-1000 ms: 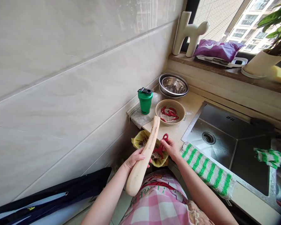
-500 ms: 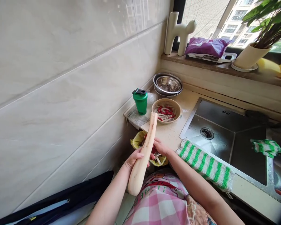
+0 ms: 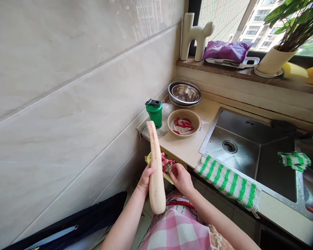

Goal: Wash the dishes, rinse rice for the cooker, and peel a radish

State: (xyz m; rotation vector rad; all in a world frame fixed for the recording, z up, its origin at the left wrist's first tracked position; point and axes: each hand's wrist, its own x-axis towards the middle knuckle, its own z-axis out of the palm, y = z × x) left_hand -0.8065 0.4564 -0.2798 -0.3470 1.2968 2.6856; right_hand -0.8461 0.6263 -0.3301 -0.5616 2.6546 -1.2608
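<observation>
A long, pale peeled vegetable (image 3: 157, 173) stands almost upright in front of me, its narrow end near the counter. My left hand (image 3: 146, 176) is wrapped round its middle. Beside it, my right hand (image 3: 181, 176) has its fingers curled together over a bin lined with a yellow bag (image 3: 147, 158); what they hold, if anything, is too small to tell. Something red (image 3: 168, 159) shows between the two hands. Beyond them on the counter, a beige colander (image 3: 184, 123) holds red chillies (image 3: 184, 124).
A green shaker cup (image 3: 154, 114) and nested metal bowls (image 3: 185, 93) stand at the back of the counter. To the right is a steel sink (image 3: 234, 152) with a green-striped cloth (image 3: 228, 182) over its front edge. A tiled wall rises at left.
The vegetable has swung to the left and become more upright in my left hand. My right hand has moved slightly right and down, away from the vegetable.
</observation>
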